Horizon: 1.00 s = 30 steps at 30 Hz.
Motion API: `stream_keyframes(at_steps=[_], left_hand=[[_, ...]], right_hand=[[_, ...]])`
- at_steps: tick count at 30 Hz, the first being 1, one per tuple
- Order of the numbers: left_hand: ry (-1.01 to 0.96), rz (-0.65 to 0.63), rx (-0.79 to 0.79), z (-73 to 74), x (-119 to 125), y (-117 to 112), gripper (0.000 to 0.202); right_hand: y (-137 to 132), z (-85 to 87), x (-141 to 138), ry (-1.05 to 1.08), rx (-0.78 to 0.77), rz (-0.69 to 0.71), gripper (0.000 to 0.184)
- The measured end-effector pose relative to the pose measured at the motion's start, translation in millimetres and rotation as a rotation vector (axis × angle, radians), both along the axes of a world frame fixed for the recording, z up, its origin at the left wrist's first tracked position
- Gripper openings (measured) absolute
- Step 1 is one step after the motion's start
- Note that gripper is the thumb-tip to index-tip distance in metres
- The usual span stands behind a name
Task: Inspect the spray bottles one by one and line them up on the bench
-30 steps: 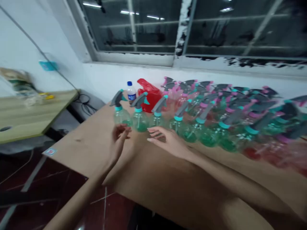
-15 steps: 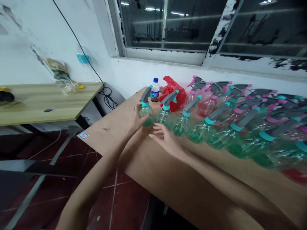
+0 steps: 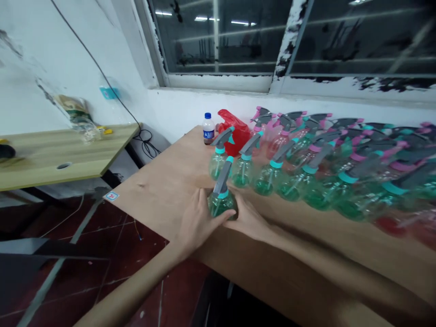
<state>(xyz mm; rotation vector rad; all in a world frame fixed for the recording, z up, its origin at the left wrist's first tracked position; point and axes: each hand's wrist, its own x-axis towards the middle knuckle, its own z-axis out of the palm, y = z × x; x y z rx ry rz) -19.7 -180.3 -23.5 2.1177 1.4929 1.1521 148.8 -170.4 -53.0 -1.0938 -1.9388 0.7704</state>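
Note:
A clear green spray bottle (image 3: 220, 204) with a turquoise collar and grey trigger head stands near the table's front edge, between my two hands. My left hand (image 3: 200, 218) wraps round its left side, the thumb across the front. From the right, my right hand (image 3: 247, 215) closes round the same bottle, its thumb meeting the left thumb. The fingers behind the bottle are hidden. Just beyond it is another green spray bottle (image 3: 217, 165), first in a row of similar green ones, such as the bottle (image 3: 241, 175) to its right.
Behind the green row stand several pink spray bottles (image 3: 279, 143). A red plastic bag (image 3: 236, 136) and a blue-capped drink bottle (image 3: 208, 129) sit by the wall. Brown board covers the table (image 3: 163, 181); a second table (image 3: 91, 159) stands left, with a black cable (image 3: 150, 143) between.
My left hand has drawn the leftmost green spray bottle from the row toward me. My right hand, open and empty before, now grips it too. The view has shifted slightly.

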Motion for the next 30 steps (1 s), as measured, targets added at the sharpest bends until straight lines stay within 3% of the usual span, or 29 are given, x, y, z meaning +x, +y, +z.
stream_keyframes(at_steps=[6,11,15,18,22,25,30], left_hand=[[0.206,-0.126,-0.159,24.7,72.7,-23.7,0.054],[0.216,-0.374,-0.202,27.0,134.3,-25.6,0.055],[0.105,-0.606,-0.160,31.3,183.0,-21.4,0.061],[-0.002,-0.734,-0.192,38.8,213.2,-18.8,0.062],[-0.113,-0.838,-0.242,42.1,234.3,-14.4,0.044],[-0.181,-0.832,-0.213,34.2,236.8,-10.5,0.029],[-0.212,-0.789,-0.208,21.6,235.4,-7.9,0.032]], right_hand=[[-38.0,-2.1,75.2,-0.054,-0.007,-0.124,0.076],[-73.0,-3.8,140.5,-0.121,0.000,-0.245,0.079],[-93.0,-2.7,176.6,-0.151,-0.018,-0.313,0.078],[-99.4,0.9,189.5,-0.157,-0.002,-0.301,0.077],[-99.9,4.4,192.8,-0.136,0.040,-0.313,0.081],[-97.5,-0.6,190.5,-0.122,0.053,-0.390,0.092],[-93.1,-17.4,187.0,-0.151,0.163,-0.408,0.107]])
